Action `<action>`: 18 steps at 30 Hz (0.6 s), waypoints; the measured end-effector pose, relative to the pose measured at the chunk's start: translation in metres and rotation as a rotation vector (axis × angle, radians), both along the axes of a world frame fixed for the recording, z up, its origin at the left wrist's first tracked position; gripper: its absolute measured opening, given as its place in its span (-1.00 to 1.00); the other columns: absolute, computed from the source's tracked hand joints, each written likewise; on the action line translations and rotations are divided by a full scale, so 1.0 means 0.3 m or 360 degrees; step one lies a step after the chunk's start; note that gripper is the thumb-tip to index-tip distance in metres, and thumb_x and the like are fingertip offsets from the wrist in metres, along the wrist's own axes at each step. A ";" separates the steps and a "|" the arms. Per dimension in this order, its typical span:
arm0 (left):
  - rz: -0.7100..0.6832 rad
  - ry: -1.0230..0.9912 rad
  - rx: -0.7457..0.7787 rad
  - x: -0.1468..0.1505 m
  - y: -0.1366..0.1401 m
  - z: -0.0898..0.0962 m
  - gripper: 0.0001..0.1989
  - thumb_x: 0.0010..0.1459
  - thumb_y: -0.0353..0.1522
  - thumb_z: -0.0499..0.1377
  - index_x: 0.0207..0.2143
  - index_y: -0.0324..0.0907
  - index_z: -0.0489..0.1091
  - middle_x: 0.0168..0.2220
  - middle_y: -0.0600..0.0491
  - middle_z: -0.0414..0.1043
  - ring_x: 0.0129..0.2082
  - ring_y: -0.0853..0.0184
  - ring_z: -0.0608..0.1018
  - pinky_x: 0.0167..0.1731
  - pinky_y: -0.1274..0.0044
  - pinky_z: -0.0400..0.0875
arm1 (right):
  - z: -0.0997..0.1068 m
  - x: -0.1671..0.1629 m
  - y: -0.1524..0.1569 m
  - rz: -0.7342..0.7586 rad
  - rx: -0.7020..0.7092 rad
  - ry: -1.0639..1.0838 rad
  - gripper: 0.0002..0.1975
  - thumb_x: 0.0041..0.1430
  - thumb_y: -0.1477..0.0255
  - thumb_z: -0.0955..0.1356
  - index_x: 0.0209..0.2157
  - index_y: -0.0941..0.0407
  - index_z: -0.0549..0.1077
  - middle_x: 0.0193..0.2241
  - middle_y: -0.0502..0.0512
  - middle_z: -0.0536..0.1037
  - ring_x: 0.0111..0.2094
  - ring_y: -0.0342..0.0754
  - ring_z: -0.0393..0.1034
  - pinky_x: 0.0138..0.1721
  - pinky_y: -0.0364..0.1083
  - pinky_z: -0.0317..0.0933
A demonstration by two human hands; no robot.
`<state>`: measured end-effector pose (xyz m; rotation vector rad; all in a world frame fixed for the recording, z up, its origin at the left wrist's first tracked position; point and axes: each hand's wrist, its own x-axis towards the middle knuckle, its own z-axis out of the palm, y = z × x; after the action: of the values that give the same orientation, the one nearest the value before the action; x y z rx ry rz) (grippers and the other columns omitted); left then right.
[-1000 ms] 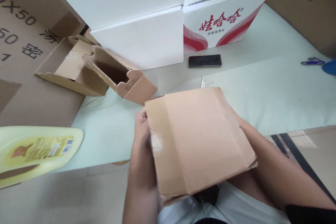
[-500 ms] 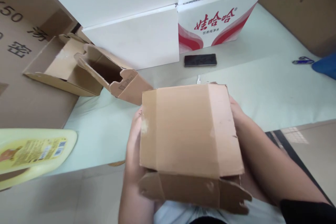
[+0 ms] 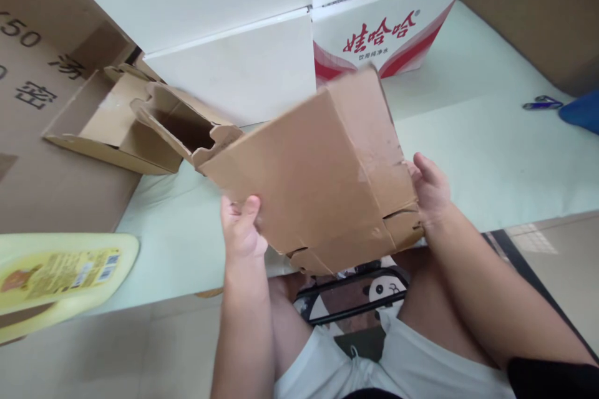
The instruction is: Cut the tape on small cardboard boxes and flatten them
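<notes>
Left hand (image 3: 244, 227) grips brown carton (image 3: 299, 174): creased, slotted, depth unclear.

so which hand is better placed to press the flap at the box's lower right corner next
Probably the right hand: it is at the right edge of the box, close to that flap; the left hand holds the opposite side.

Table (image 3: 486, 162): pale green cover, mid-frame to right | upper centre: white boxes (image 3: 238, 68), side by side | left: open cartons (image 3: 145, 131), big brown box (image 3: 60, 168) | upper right: brown carton (image 3: 552, 31) | right edge: violet item (image 3: 543, 103) (too blurred to name), blue thing (image 3: 583, 115)
</notes>
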<state>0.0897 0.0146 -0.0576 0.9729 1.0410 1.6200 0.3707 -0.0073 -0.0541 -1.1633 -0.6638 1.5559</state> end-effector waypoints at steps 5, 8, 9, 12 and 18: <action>0.0236 0.0071 0.0391 -0.019 0.003 0.031 -0.57 0.09 -0.08 0.43 -0.02 0.06 0.49 0.02 0.12 0.62 0.20 0.11 0.55 0.08 0.28 0.55 | -0.040 0.058 -0.024 0.0173 0.0033 0.0105 -0.33 -0.31 -0.32 0.39 -0.35 -0.06 0.54 -0.43 0.06 0.62 -0.20 0.16 0.59 -0.17 0.15 0.42; 0.0250 0.0112 0.0410 -0.041 0.005 0.034 -0.75 0.26 -0.07 0.30 -0.04 0.16 0.49 0.03 0.21 0.60 0.25 0.14 0.48 0.06 0.23 0.52 | -0.082 0.061 -0.022 0.0239 0.0292 0.0262 -0.14 -0.41 -0.42 0.37 -0.21 -0.06 0.57 -0.37 0.09 0.63 -0.12 0.18 0.56 -0.17 0.15 0.43; 0.0250 0.0111 0.0403 -0.048 0.006 0.036 -0.77 0.28 -0.05 0.27 -0.06 0.17 0.49 0.02 0.20 0.60 0.25 0.15 0.48 0.04 0.22 0.53 | -0.093 0.053 -0.022 0.0318 0.0378 0.0310 -0.07 -0.44 -0.42 0.38 -0.14 -0.05 0.57 -0.32 0.11 0.63 -0.11 0.17 0.56 -0.17 0.15 0.43; 0.0230 0.0071 0.0373 -0.051 0.008 0.043 -0.69 0.25 0.03 0.26 -0.04 0.16 0.48 -0.01 0.12 0.60 0.20 0.15 0.51 0.01 0.24 0.55 | -0.112 0.009 -0.024 0.0531 0.0434 0.0241 -0.22 -0.34 -0.19 0.55 -0.10 -0.04 0.54 -0.27 0.09 0.64 -0.20 0.08 0.57 -0.16 0.11 0.45; 0.0189 0.0006 0.0285 -0.007 -0.005 0.033 -0.53 0.11 0.04 0.37 0.02 0.16 0.39 0.05 0.09 0.54 0.02 0.21 0.61 -0.09 0.39 0.58 | -0.104 -0.019 -0.026 -0.0018 0.0434 -0.0302 -0.62 -0.11 0.18 0.61 -0.31 0.04 0.52 -0.29 0.09 0.65 -0.19 0.08 0.56 0.01 0.12 0.42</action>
<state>0.0877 0.0131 -0.0478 1.0486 0.9842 1.8349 0.3651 -0.0150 -0.0852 -1.1123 -0.9617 1.3073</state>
